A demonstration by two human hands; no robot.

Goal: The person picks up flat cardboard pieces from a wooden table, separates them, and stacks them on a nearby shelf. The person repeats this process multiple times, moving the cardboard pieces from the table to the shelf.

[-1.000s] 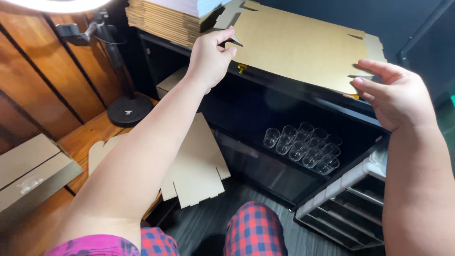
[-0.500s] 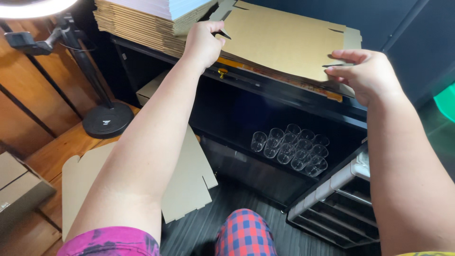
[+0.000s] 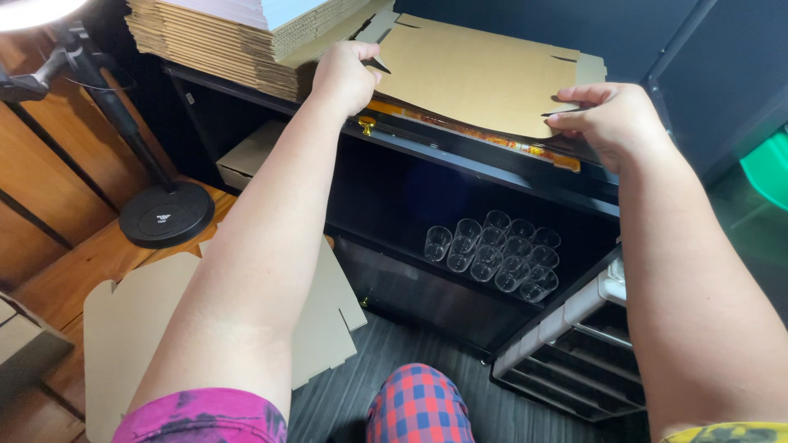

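arms: bare | left sleeve [image 3: 205, 414]: pink-black tie-dye | right sleeve [image 3: 730, 432]: yellow | trousers [image 3: 419, 406]: red-blue check

Tan flat cardboard sheet [image 3: 476, 74] is pinched by both hands. Beneath them, black shelf [image 3: 492, 164], clear glasses [image 3: 492, 254]. Left of left hand [image 3: 345, 75], tan stack [image 3: 222, 41]. Red-blue plaid knee [image 3: 419, 406] below; orange strip [image 3: 484, 139], possibly patterned.

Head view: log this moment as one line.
left hand: grips left edge of flat brown cardboard box blank | right hand: grips its right edge | blank: lies on black shelf top
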